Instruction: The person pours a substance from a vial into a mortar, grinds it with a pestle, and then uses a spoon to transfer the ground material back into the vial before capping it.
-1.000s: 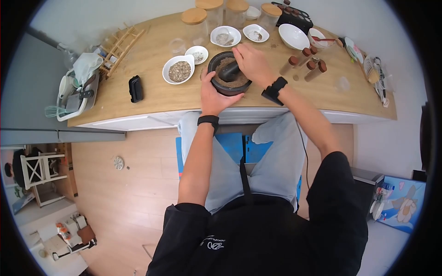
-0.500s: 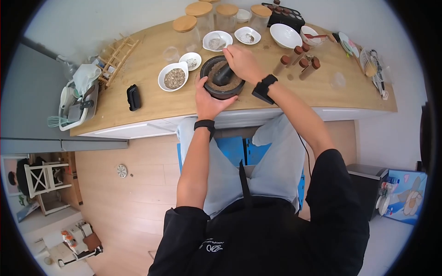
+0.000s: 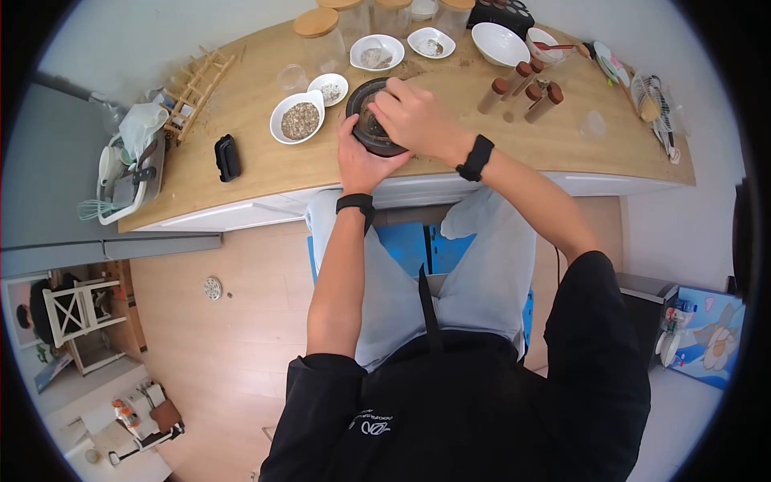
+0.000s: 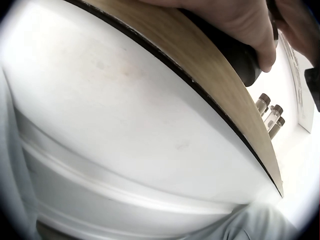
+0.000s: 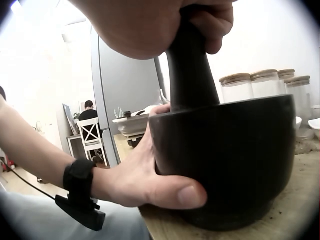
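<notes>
A black stone mortar (image 5: 225,155) stands on the wooden counter near its front edge. My left hand (image 3: 365,165) holds its near left side, thumb and fingers spread round the wall. In the right wrist view, the left thumb presses flat on the outside. With my right hand (image 3: 422,120) I grip the top of a dark pestle (image 5: 192,75), which stands nearly upright inside the mortar. That hand covers the pestle and much of the bowl in the head view. To the left are a white bowl of coarse brown bits (image 3: 300,120) and a small white dish (image 3: 329,90).
Behind the mortar stand white dishes (image 3: 377,40) and wood-lidded jars (image 3: 317,24). Several brown-capped tubes (image 3: 492,96) are at right, near a large white bowl (image 3: 501,45). A black case (image 3: 227,158) and a wooden rack (image 3: 197,88) are at left.
The pestle has gone from leaning, with its head visible in brown powder, to more upright under my right hand. That hand has moved down over the mortar. My left hand keeps its hold.
</notes>
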